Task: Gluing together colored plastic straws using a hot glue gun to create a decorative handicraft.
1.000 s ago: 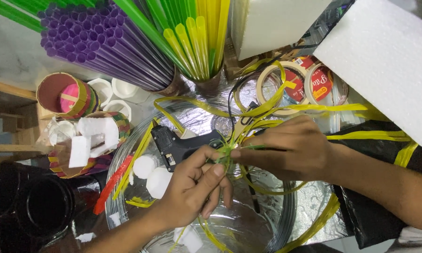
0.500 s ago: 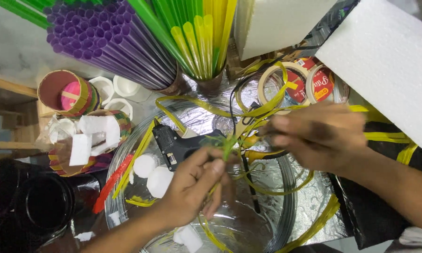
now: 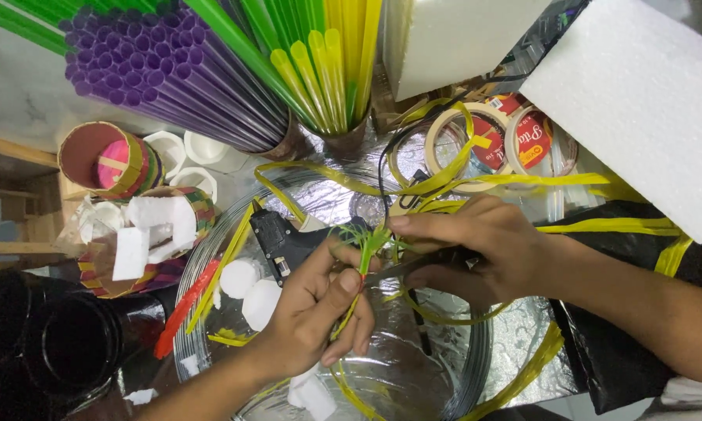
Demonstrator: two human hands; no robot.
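Note:
My left hand point(image 3: 316, 316) pinches a thin green and yellow straw strip point(image 3: 364, 253) and holds it upright; the strip's top end is split into a fine green fringe. My right hand point(image 3: 480, 249) comes in from the right and grips dark scissors point(image 3: 413, 267). The blade tips meet the strip just below the fringe, close to my left thumb. Both hands work over a crinkled silver foil sheet point(image 3: 515, 343).
Bundles of purple straws point(image 3: 171, 78) and green and yellow straws point(image 3: 320, 62) stand behind. White foam blocks point(image 3: 639, 101), tape rolls point(image 3: 515, 140), a black glue gun point(image 3: 277, 242), a wire coil point(image 3: 476, 366), white foam pieces point(image 3: 249, 288), paper-wrapped cups point(image 3: 105, 160) and black cups point(image 3: 62, 343) lie around.
My right hand swung out to the right, then came back with the scissors at the strip's top. My left hand kept hold of the strip and barely moved.

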